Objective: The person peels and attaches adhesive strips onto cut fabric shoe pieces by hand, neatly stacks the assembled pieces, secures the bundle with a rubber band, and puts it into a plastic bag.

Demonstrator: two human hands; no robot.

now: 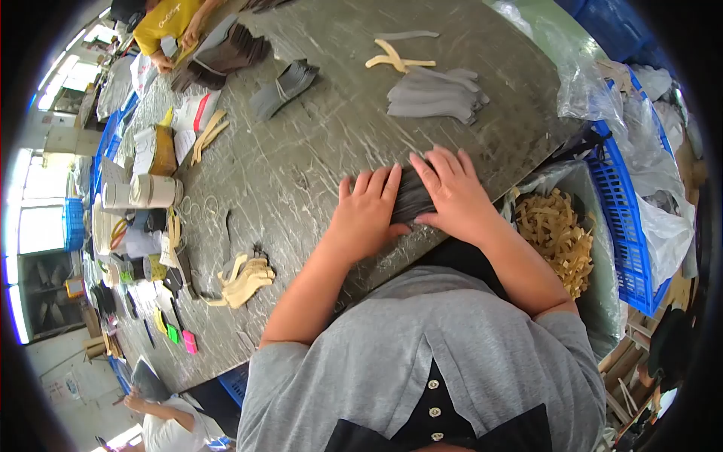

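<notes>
Since that dark strip bundle (pixel 413 194) looks thinly layered, I'd guess it's light, bendy and likely to fan out; cup both ends. It's near the table's (pixel 324 139) edge, between left hand (pixel 367 212) and right hand (pixel 457 197), fingers extended, can't tell if gripping.

No writing is legible — yellow shirt (pixel 160 32) included.
</notes>
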